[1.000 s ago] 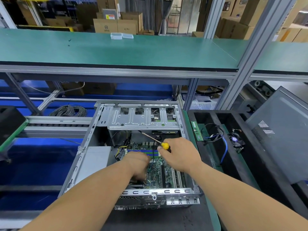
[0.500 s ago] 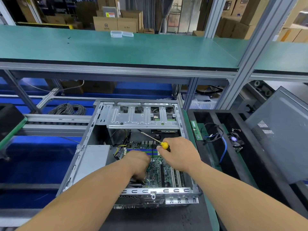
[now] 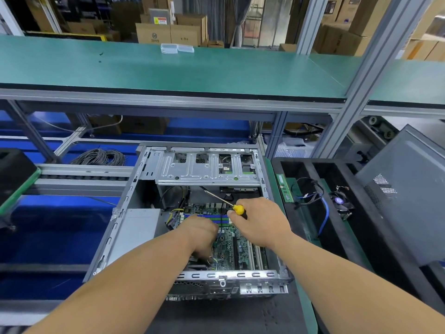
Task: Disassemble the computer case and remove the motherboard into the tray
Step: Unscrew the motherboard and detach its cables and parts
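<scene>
Yellow-handled screwdriver [image 3: 237,209]: gripped in the right hand [image 3: 261,221], fingers curled round the handle; the yellow end shows between thumb and forefinger, and the metal shaft slants up and to the left over the board, its tip near the drive cage.
Right hand pose: knuckles are turned upward, wrist bent slightly, forearm running in from the lower right across the case rim.
Left hand [image 3: 201,233]: reached down into the case, back of the hand up, fingers curled downward onto the board area; the fingertips are hidden, so whether anything is pinched cannot be told.
Left forearm: laid in from the lower left, crossing the near edge of the case.
Motherboard [image 3: 231,249]: seated inside the case, green, with blue and green memory slots seen just beyond the left hand.
Computer case [image 3: 154,165]: lying on its side with the panel off, open upward, on the dark mat in front of the person.
Drive cage [image 3: 207,169]: silver metal, set across the far end of the case.
Power supply [image 3: 137,231]: grey box at the left inside the case.
Tray [image 3: 310,169]: black, just right of the case; a memory stick [image 3: 284,188], cables and a small fan [image 3: 340,201] are held in it.
Side panel [image 3: 404,201]: grey, leaned over the tray's right side.
</scene>
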